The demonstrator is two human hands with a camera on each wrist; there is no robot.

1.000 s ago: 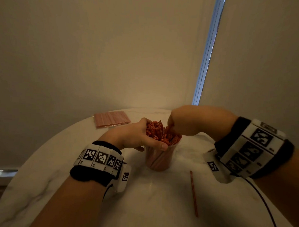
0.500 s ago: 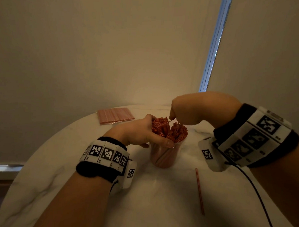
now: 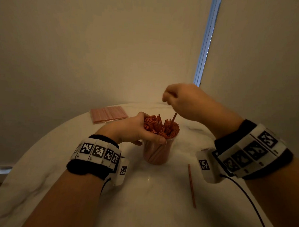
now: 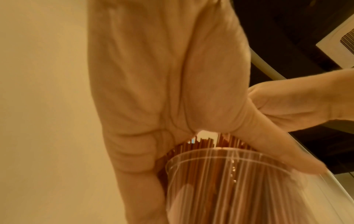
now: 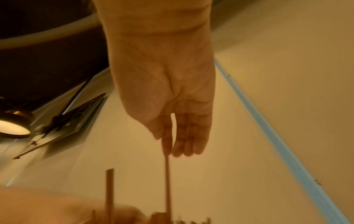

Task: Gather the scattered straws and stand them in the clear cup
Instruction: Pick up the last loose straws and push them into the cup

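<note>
A clear cup (image 3: 156, 153) stands mid-table, packed with a bundle of red straws (image 3: 160, 126) sticking out above its rim. My left hand (image 3: 134, 130) wraps around the bundle at the rim, thumb lying across the front. In the left wrist view the cup (image 4: 229, 181) sits just below my left hand (image 4: 162, 75). My right hand (image 3: 180, 99) hovers above the cup and pinches the top of one straw (image 3: 174, 118), whose lower end is among the others. The right wrist view shows that straw (image 5: 167, 181) hanging from my right hand (image 5: 164, 145). A loose straw (image 3: 192, 185) lies right of the cup.
A flat packet of pink straws (image 3: 109, 114) lies at the back left of the round white marble table (image 3: 141, 207). A plain wall stands close behind the table. A black cable (image 3: 254, 205) trails from my right wrist band over the table's right side.
My right hand has risen from the top of the bundle, now holding a single straw upright above the cup. My left hand keeps its grip on the bundle.
</note>
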